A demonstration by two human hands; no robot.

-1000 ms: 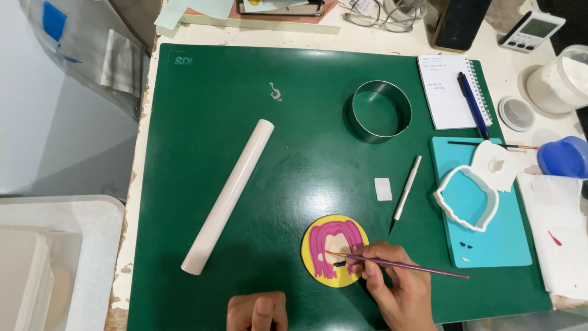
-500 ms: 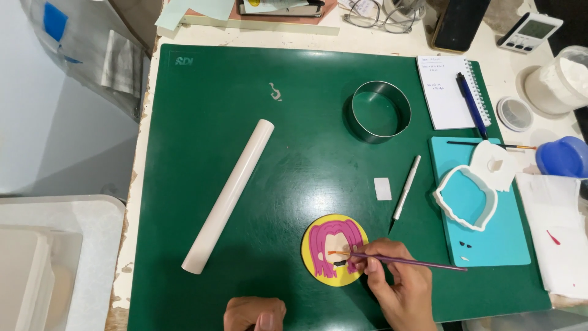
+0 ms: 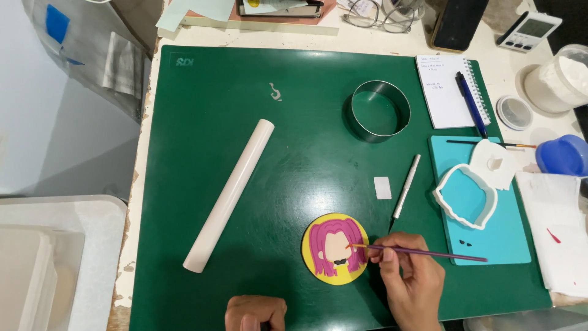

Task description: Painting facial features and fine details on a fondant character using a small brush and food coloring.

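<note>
Head view, looking straight down on my green cutting mat (image 3: 257, 202). My right hand (image 3: 411, 283) is closed in a pinch around a thin purple-handled brush (image 3: 422, 252), which lies nearly level, handle pointing right, its orange tip touching the yellow disc (image 3: 335, 248) at the right edge of the pale face shape. The disc sits flat on the mat near its bottom edge and carries a pink-haired face with a small dark mark at the chin. My left hand (image 3: 255, 312) rests at the bottom edge of the frame, left of the disc and apart from it; its fingers are curled under, but I cannot tell whether it grips anything.

A white rolling pin (image 3: 229, 194) lies diagonally on the mat, well left of the disc. A metal ring cutter (image 3: 380, 111) stands toward the top of the mat. Between ring and disc lie a small white square piece (image 3: 382, 187) and a white-handled tool (image 3: 406, 187), side by side. To the right, a teal board (image 3: 490, 220) holds a white shaped cutter (image 3: 464, 195). A notepad (image 3: 446, 90) with a blue pen (image 3: 470, 102) on it lies above the board.
</note>
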